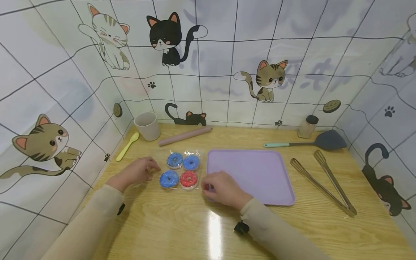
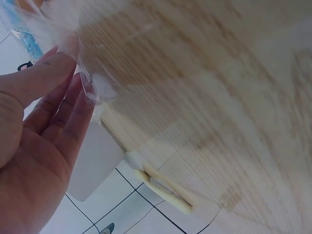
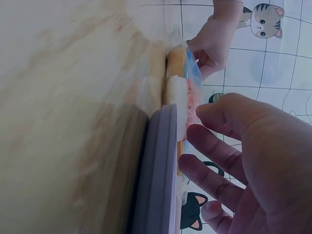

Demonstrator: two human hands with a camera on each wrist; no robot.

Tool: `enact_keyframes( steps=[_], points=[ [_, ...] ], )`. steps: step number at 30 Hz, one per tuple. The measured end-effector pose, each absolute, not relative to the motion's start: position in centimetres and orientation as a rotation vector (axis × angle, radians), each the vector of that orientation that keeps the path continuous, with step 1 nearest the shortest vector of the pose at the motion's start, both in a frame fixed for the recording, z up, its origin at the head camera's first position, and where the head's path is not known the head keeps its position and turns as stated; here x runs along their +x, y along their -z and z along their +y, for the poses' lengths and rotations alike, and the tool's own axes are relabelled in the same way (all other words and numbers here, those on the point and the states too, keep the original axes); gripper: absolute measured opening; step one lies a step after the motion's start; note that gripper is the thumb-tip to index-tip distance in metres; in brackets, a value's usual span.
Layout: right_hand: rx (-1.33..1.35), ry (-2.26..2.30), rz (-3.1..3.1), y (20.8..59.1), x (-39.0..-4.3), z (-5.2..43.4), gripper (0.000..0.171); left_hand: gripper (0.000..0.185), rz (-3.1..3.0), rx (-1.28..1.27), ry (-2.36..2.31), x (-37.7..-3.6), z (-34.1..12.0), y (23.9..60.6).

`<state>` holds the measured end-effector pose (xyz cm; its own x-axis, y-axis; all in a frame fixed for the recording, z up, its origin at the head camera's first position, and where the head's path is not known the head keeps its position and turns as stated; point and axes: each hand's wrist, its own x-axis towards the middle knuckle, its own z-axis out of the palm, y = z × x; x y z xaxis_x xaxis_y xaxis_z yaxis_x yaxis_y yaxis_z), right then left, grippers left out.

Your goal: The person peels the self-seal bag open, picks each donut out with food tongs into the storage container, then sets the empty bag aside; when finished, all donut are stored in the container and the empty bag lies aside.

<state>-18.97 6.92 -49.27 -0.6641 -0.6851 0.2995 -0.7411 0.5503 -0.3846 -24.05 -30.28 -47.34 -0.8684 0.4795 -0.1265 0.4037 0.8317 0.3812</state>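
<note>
My left hand (image 1: 141,171) pinches the edge of a clear plastic bag (image 2: 97,85) between thumb and fingers, as the left wrist view shows. Three blue-iced doughnuts (image 1: 169,179) and one red-iced doughnut (image 1: 189,179) lie in the bag on the table, in two rows. To the right of them, my right hand (image 1: 224,189) hovers over the near left corner of a lilac tray (image 1: 256,173). In the right wrist view its fingers (image 3: 212,175) are spread and loosely bent beside the red doughnut, with nothing between them.
Behind the bag stand a beige cup (image 1: 147,126), a yellow spoon (image 1: 128,146) and a pinkish rolling pin (image 1: 185,136). On the right lie metal tongs (image 1: 325,187) and a dark spatula (image 1: 328,140), with a black-capped jar (image 1: 308,127) behind. Cat-patterned sheeting (image 1: 214,86) walls the wooden table (image 1: 169,224).
</note>
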Motion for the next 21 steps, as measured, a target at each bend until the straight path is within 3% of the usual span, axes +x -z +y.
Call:
enact_keyframes(
  steps=[9, 21],
  points=[
    [1.216, -0.764, -2.706, 49.2, -19.3, 7.8, 0.008, 0.041, 2.801, 0.665, -0.479, -24.1, -30.0, 47.3],
    [1.238, -0.837, -2.711, 48.8, -20.9, 6.2, 0.029, 0.039, 2.807, 0.716, -0.506, -23.8, -30.0, 47.1]
  ],
)
